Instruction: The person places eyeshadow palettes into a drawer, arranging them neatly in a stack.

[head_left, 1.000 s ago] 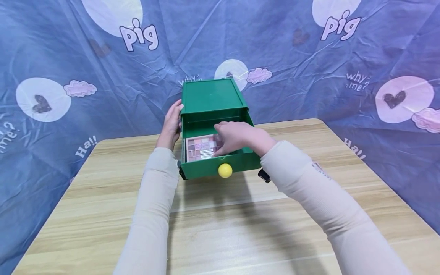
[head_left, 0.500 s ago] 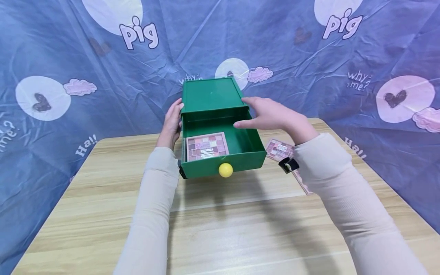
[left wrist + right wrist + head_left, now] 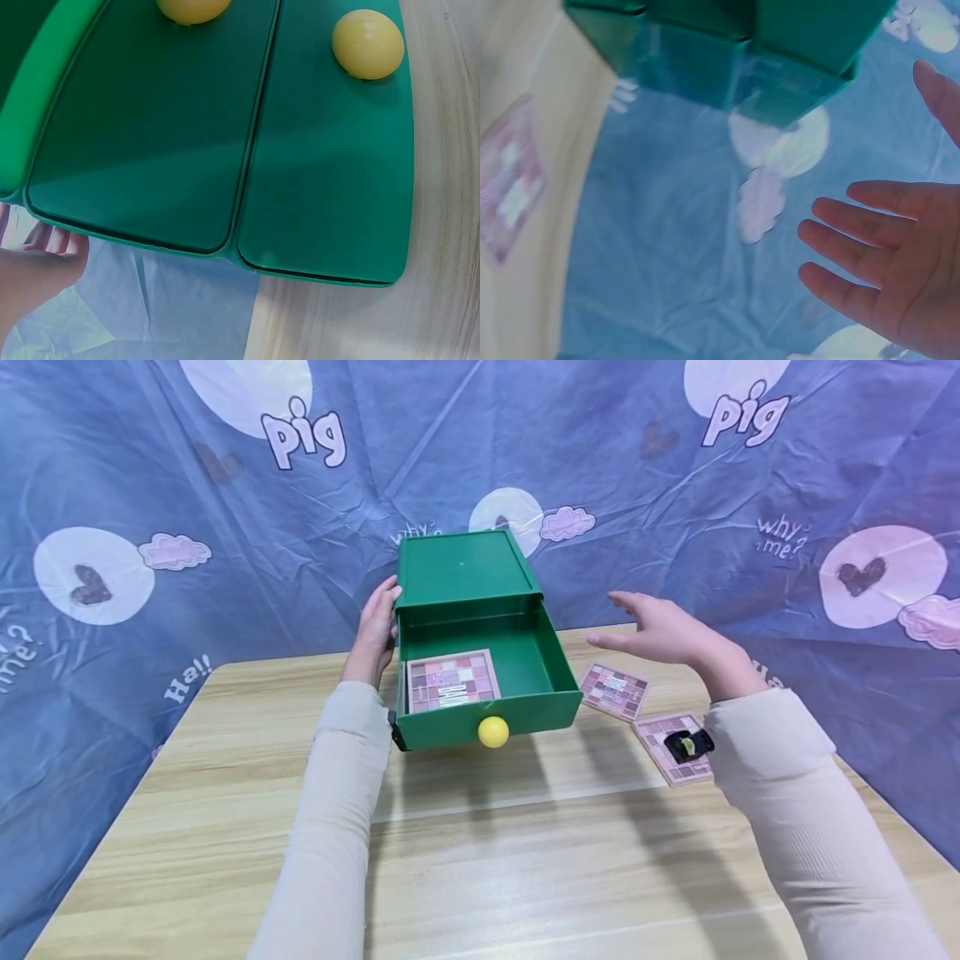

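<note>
Your left hand (image 3: 377, 627) steadies the green drawer box (image 3: 465, 578) while your right hand (image 3: 663, 628), open and empty, should next pick the eyeshadow palette (image 3: 615, 690) from the tabletop (image 3: 480, 860).

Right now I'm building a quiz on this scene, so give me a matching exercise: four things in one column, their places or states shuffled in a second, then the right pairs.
Things:
1. left hand
2. right hand
3. palette in the drawer
4. yellow knob

Places or states:
A. on the drawer's front
B. open in the air, holding nothing
C. lying by the drawer's left wall
D. against the green box's left side

Pairs: 1-D, 2-B, 3-C, 4-A
</note>
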